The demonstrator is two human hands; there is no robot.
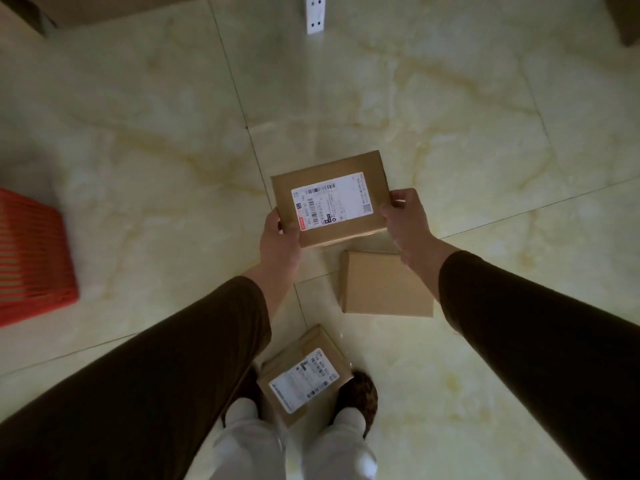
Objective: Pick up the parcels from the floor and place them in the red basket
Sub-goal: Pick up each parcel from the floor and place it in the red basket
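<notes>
A flat brown parcel with a white shipping label is held up above the floor, label facing me. My left hand grips its lower left corner and my right hand grips its right edge. Below it a plain brown parcel lies flat on the floor. A third labelled parcel rests on the floor between my feet. The red basket stands at the left edge of the view, only partly visible.
The floor is glossy cream marble tile. A white post stands at the top centre. Cardboard boxes sit at the top left and top right. My feet in patterned slippers flank the nearest parcel.
</notes>
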